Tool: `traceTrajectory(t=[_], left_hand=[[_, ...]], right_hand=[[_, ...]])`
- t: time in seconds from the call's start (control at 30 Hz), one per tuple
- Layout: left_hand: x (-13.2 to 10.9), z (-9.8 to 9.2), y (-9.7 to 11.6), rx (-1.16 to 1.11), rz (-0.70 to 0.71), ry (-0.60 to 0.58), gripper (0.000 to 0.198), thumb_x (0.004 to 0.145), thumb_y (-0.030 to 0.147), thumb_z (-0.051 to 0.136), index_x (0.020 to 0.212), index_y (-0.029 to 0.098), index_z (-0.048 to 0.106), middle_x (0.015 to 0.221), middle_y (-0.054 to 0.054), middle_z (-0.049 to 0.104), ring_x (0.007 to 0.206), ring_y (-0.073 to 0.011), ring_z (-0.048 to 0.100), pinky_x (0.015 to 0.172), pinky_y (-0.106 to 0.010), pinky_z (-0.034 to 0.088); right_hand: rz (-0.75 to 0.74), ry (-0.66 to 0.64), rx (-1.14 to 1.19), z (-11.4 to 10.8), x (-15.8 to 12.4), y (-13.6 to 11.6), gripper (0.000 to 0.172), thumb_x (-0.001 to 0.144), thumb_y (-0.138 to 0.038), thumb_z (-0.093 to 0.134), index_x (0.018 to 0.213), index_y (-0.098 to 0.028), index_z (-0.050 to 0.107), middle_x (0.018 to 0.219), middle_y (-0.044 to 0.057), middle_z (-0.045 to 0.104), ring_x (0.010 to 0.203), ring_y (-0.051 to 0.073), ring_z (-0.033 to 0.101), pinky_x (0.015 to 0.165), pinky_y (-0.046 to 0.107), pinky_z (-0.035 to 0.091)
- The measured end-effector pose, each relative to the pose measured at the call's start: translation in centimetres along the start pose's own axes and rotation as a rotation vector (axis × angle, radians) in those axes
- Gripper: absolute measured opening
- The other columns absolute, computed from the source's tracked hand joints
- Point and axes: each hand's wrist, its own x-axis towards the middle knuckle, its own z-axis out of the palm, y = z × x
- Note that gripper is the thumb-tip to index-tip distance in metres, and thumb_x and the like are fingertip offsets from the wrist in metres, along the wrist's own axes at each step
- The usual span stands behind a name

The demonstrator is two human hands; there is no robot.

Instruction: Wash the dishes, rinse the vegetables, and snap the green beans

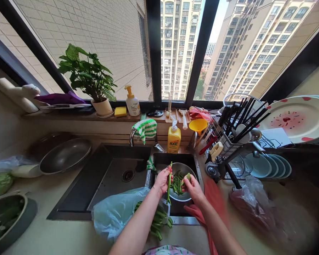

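My left hand (pixel 163 180) is closed around a long green stem (pixel 169 187), held upright over the near-left rim of a metal bowl. In my right hand (pixel 191 186) is a short green piece (pixel 188 176), pinched between the fingers above the bowl's right side. The metal bowl (pixel 184 166) sits in the small right sink basin with cut green pieces (pixel 177 182) inside. Under my left forearm lies a bundle of thick green stems (pixel 156 225), sticking out of a pale plastic bag (pixel 117 212).
The large basin (pixel 108 180) is at left, with a wok (pixel 66 156) beyond it. Behind the bowl stand a yellow soap bottle (pixel 174 140) and a towel-draped faucet (pixel 145 129). A dish rack (pixel 228 138) and red plastic bag (pixel 215 202) are at right.
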Motion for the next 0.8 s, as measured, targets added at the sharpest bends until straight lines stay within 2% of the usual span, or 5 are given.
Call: traceTrajectory(t=[0.17, 0.27, 0.5, 0.67, 0.8], left_hand=[[-0.9, 1.2, -1.7, 0.224, -0.103, -0.209, 0.054, 0.045, 0.054, 0.080, 0.066, 0.012, 0.053, 0.049, 0.004, 0.051, 0.038, -0.0046, 0.044, 0.039, -0.017, 0.030], [-1.5, 0.9, -2.1, 0.291, -0.102, -0.220, 0.057, 0.050, 0.064, 0.072, 0.062, 0.014, 0.049, 0.046, 0.004, 0.049, 0.038, -0.0049, 0.043, 0.040, -0.018, 0.029], [-2.2, -0.2, -1.2, 0.595, 0.116, -0.253, 0.041, 0.045, 0.040, 0.083, 0.058, 0.014, 0.053, 0.047, 0.004, 0.051, 0.043, -0.0069, 0.043, 0.046, -0.020, 0.032], [-3.1, -0.2, -0.4, 0.505, 0.015, -0.480, 0.030, 0.062, 0.038, 0.075, 0.071, 0.010, 0.067, 0.059, -0.002, 0.061, 0.054, -0.0094, 0.051, 0.058, -0.022, 0.038], [-3.1, -0.6, -0.3, 0.363, -0.018, -0.407, 0.035, 0.059, 0.040, 0.078, 0.076, 0.011, 0.068, 0.069, -0.004, 0.064, 0.063, -0.0114, 0.055, 0.065, -0.024, 0.041]], right_hand=[[0.098, -0.136, 0.065, 0.8, 1.0, -0.4, 0.043, 0.060, -0.052, 0.072, 0.080, -0.019, 0.054, 0.060, -0.004, 0.056, 0.050, 0.009, 0.051, 0.044, 0.019, 0.033], [0.110, -0.183, 0.044, 0.8, 1.3, -0.2, 0.040, 0.061, -0.051, 0.072, 0.071, -0.017, 0.054, 0.055, -0.004, 0.054, 0.047, 0.008, 0.048, 0.044, 0.019, 0.028], [0.049, -0.005, 0.179, -0.5, 2.2, 0.4, 0.036, 0.057, -0.040, 0.078, 0.073, -0.019, 0.055, 0.057, -0.006, 0.053, 0.050, 0.007, 0.047, 0.046, 0.019, 0.031], [0.205, -0.078, 0.382, -0.4, 1.9, -0.5, 0.038, 0.052, -0.035, 0.080, 0.080, -0.019, 0.060, 0.058, -0.004, 0.053, 0.048, 0.008, 0.045, 0.043, 0.019, 0.031], [0.193, -0.081, 0.344, -0.5, 1.7, -0.3, 0.036, 0.056, -0.037, 0.079, 0.080, -0.020, 0.058, 0.062, -0.003, 0.055, 0.051, 0.008, 0.046, 0.044, 0.018, 0.031]])
